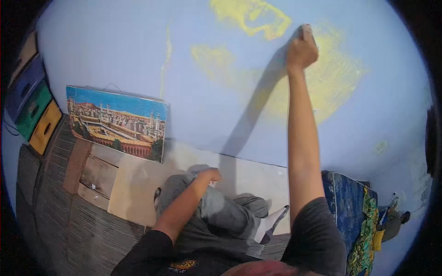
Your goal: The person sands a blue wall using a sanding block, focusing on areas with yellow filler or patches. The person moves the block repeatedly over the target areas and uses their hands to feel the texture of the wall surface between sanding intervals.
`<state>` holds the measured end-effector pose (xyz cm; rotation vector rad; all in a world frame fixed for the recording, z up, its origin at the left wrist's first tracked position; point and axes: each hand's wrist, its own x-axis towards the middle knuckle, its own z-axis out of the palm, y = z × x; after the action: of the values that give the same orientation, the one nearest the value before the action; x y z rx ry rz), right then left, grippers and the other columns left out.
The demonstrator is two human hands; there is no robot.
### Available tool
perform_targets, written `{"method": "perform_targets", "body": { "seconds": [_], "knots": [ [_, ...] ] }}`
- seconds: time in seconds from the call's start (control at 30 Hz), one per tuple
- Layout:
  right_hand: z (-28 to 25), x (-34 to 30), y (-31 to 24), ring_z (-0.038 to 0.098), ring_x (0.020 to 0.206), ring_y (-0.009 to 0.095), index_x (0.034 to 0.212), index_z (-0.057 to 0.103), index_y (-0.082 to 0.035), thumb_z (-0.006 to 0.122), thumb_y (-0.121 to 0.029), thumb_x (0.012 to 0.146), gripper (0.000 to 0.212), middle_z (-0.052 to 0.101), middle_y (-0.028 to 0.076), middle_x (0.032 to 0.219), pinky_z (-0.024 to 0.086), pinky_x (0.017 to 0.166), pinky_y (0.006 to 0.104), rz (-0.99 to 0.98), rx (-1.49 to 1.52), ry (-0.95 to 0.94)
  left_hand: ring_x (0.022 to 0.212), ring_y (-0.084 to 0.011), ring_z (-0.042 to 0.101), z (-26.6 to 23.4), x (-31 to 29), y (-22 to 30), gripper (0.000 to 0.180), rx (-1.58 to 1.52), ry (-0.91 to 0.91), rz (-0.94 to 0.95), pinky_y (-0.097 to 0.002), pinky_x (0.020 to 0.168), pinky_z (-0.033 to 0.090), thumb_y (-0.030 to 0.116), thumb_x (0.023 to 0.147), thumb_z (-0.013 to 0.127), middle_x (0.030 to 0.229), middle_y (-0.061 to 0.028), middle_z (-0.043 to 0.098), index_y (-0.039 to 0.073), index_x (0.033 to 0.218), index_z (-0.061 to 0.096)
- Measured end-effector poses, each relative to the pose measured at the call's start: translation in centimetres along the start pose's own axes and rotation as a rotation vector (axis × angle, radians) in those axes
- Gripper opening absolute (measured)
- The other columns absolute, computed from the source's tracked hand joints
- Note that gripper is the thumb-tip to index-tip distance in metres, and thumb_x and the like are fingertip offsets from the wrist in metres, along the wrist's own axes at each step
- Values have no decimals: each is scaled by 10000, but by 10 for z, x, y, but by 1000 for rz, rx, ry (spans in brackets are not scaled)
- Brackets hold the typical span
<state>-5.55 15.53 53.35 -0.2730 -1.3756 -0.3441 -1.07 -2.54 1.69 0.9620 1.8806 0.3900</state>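
Note:
My right hand is raised on an outstretched arm against the pale blue wall. Its fingers are closed, pressed at the left edge of a large yellow patch; what they hold is too small and hidden to name. My left hand rests low over my bent knee, curled closed, with a small bit of white showing beneath it that I cannot make out. Further yellow patches with rough outlines mark the wall above and to the left of my right hand.
A framed city picture leans against the wall at left. Beyond it stand coloured drawers. Tan boards lie on the striped floor mat. At right are a dark blue mattress-like item and a green patterned cloth.

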Motion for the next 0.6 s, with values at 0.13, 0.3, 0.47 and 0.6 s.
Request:
{"method": "perform_targets", "body": {
  "seconds": [0.13, 0.3, 0.47, 0.6],
  "knots": [
    [11, -14, -35, 712, 852, 256, 1061, 719, -151, 609, -150, 851, 237, 715, 62, 1061, 568, 674, 345, 24, -1, 66, 762, -292, 660, 10, -11, 33, 357, -62, -25, 7, -448, 680, 521, 285, 856, 496, 930, -177, 690, -21, 938, 662],
    [19, -11, -164, 706, 919, 272, 1094, 660, -62, 540, -69, 863, 261, 705, 138, 1070, 585, 702, 344, 81, 15, -689, 720, -277, 642, 5, 14, -56, 399, 53, 35, 56, -434, 655, 513, 349, 874, 518, 896, -166, 682, -26, 916, 649],
    [14, -16, -65, 663, 999, 273, 1099, 662, -45, 535, -80, 865, 269, 687, 98, 1116, 545, 850, 375, -521, 257, -143, 710, -278, 638, 13, 1, 22, 474, -45, 30, 53, -424, 646, 514, 392, 898, 516, 881, -164, 683, -58, 949, 657],
    [-10, 8, -39, 662, 1061, 189, 1096, 676, -145, 552, -58, 861, 279, 656, 9, 1223, 572, 815, 326, -755, 287, -212, 732, -282, 646, 4, 4, -21, 530, -116, 29, -16, -416, 648, 522, 418, 904, 522, 896, -179, 690, -90, 971, 658]
  ]
}}
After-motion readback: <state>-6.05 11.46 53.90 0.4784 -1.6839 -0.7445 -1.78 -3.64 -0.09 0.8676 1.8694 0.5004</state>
